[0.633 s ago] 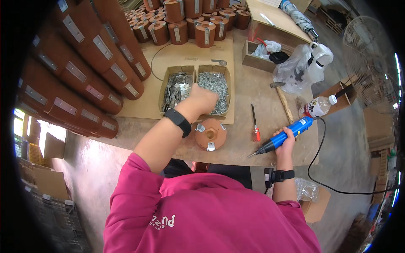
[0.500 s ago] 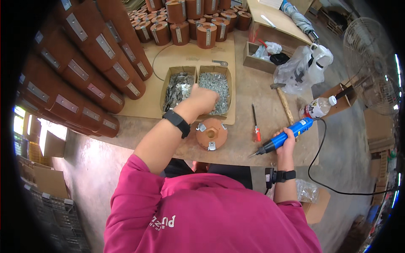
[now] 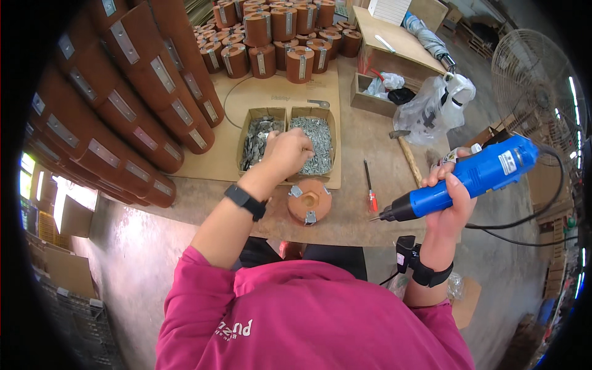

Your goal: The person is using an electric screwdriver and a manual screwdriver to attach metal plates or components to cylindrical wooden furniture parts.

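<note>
My left hand hovers over the near part of a cardboard box of screws, fingers pinched together; whatever is between the fingertips is too small to make out. Beside it sits a second box holding flat metal plates. Raised at the right, my right hand is wrapped round a blue electric screwdriver, whose bit points left over the table edge area. A round reddish-brown block with a central hole and metal clips on its rim rests in front of me, touched by neither hand.
Tall brown cylinder stacks stand on the left, and more brown blocks are piled at the back. A red-handled screwdriver, a hammer and a plastic bag lie to the right. The tool's cord trails rightward.
My right hand has lifted the electric screwdriver up and to the right, closer to the camera. The left hand has shifted slightly left and down, still over the screw box.
</note>
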The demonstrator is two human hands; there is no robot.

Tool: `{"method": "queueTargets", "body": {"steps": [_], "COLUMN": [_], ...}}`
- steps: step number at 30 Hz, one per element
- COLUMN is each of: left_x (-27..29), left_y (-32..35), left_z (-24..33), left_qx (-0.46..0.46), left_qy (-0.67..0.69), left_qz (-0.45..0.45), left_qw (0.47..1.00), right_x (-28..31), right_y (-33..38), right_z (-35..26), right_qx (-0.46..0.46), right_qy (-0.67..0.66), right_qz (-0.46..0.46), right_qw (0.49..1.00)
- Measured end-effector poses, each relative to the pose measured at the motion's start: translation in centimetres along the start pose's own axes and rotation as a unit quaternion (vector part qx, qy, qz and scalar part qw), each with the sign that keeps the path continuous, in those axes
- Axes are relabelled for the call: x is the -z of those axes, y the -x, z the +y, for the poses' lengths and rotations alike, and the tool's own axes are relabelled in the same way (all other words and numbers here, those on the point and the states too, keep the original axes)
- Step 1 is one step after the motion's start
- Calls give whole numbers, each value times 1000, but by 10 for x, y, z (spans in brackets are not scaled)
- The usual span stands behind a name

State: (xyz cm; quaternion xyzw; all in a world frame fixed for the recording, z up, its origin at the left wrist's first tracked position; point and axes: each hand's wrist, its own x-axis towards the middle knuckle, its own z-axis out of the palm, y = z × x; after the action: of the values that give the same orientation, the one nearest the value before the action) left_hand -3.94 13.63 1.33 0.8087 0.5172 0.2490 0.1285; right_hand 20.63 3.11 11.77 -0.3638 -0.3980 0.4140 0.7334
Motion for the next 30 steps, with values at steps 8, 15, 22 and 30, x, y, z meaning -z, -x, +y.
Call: {"method": "queueTargets", "body": {"steps": [8,15,22,30], "left_x": [37,45,45,47], "left_y": [66,107,110,110], "left_z": [49,67,65,69], "left_qx": [-105,-52,-43,-42], "left_qy": [222,266,253,247], "left_qz": [123,116,91,79], "left_qw": [962,955,962,965], "right_x": [-50,-67,-66,-65], "right_y": [10,18,21,24], "right_z": [-10,1,2,-2], "right_qx": [119,75,107,97], "right_qy": [-165,-219,-186,-141], "right_qz": [-180,-227,-267,-267], "right_qw": [962,946,940,948]}}
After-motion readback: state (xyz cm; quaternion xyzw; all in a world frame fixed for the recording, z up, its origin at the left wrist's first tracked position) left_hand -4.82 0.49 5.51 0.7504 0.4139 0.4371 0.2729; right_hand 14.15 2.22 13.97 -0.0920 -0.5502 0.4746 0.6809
